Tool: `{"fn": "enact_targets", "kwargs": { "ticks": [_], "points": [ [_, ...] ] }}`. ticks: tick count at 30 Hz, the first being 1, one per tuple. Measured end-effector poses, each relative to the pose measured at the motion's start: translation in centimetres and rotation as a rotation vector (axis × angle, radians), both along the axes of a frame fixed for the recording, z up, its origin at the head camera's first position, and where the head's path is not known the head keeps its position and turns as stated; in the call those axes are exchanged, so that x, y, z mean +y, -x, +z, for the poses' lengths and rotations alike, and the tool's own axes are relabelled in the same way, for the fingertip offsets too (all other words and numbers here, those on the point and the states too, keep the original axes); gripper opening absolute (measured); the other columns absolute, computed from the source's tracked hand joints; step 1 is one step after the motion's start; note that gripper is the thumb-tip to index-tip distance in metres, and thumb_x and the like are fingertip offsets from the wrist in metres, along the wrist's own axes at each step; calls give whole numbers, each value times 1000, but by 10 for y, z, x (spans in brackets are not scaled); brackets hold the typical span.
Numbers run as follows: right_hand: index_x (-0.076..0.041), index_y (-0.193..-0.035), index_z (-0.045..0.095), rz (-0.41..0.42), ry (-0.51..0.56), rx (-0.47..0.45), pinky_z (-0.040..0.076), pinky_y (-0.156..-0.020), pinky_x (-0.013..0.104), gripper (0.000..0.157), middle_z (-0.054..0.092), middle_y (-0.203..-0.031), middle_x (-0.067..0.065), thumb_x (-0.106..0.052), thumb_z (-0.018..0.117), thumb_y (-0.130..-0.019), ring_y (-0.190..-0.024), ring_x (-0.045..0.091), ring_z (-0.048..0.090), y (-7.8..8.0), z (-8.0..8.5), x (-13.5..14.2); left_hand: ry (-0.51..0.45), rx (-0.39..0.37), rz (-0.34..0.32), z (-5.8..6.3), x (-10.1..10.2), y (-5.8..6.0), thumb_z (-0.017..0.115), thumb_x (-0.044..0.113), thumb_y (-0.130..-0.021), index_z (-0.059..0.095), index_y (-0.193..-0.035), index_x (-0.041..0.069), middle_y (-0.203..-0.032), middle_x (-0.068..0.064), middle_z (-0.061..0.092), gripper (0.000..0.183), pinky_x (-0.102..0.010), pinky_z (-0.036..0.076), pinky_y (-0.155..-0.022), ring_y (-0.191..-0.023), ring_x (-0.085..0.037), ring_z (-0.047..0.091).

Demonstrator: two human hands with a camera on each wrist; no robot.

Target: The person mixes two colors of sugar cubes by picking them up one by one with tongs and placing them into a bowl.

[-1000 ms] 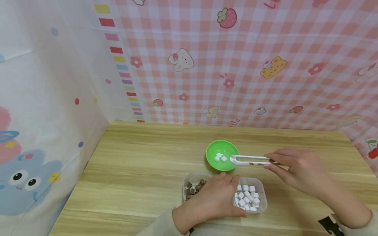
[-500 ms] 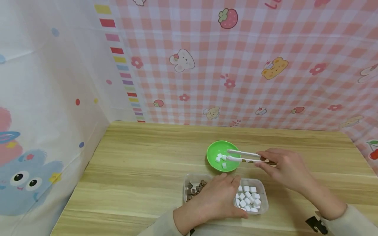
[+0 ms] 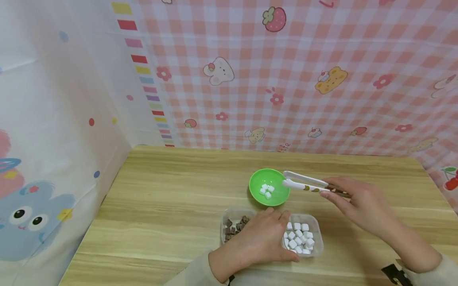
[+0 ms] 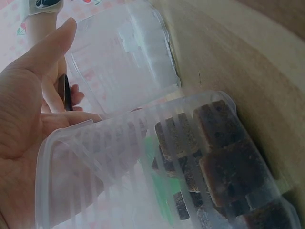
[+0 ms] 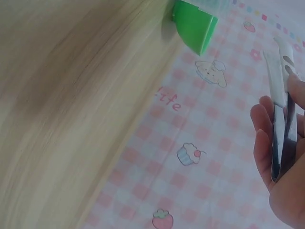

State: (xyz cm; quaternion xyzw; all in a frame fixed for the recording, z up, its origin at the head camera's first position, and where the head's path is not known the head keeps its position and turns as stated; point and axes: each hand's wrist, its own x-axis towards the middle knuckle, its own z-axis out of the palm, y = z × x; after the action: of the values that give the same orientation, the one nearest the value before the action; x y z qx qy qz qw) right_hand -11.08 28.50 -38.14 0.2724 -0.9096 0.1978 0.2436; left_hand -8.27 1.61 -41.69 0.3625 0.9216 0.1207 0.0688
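At your far left hangs a smooth white cloth (image 3: 71, 91) printed with a blue cartoon creature (image 3: 35, 218). Beside it stretches your pale wood-grain counter (image 3: 154, 186), backed by a pink-and-white checked cloth (image 3: 247, 103). On it sits a clear plastic box (image 3: 223, 227) of brown cubes (image 3: 233, 230); your left hand (image 3: 261, 239), fingers relaxed, lies across it. Behind, a round green bowl (image 3: 255, 182) holds four small white cubes (image 3: 266, 191). Rightward, a second clear plastic box (image 3: 317, 233) carries more white cubes (image 3: 298, 238). Your right hand (image 3: 362, 206) grips slim white-tipped tongs (image 3: 304, 187), tips parted by the bowl's right rim.

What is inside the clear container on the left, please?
Brown cubes lie in the clear container, visible at its left side. In the head view, the left hand covers the rest, hiding whatever lies there.
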Motion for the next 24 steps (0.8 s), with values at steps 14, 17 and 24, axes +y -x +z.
{"fn": "enact_targets", "kwargs": {
  "ticks": [14, 17, 24],
  "points": [
    [-14, -113, 71, 13, -152, 18, 44, -52, 19, 38, 74, -92, -8, -50, 70, -99, -71, 8, 67, -25, 26, 22, 1, -50, 21, 1, -1, 0, 81, 71, -77, 52, -152, 8, -144, -3, 60, 102, -36, 45, -113, -131, -19, 55],
    [-14, -109, 71, 36, -175, 65, 40, -47, 18, 52, 72, -88, -9, -63, 53, -103, -65, 6, 64, -30, 31, 23, 6, -57, 24, 2, -1, 0, 80, 72, -77, 51, -152, 8, -145, -3, 60, 103, -36, 45, -114, -133, -20, 54],
    [-16, -101, 77, 111, -243, 192, 29, -40, 15, 58, 69, -82, -11, -62, 42, -106, -54, -6, 43, -36, 37, 18, 14, -58, 27, 2, 0, -2, 80, 72, -78, 50, -154, 7, -146, -4, 59, 104, -37, 44, -115, -135, -22, 53]
  ]
}}
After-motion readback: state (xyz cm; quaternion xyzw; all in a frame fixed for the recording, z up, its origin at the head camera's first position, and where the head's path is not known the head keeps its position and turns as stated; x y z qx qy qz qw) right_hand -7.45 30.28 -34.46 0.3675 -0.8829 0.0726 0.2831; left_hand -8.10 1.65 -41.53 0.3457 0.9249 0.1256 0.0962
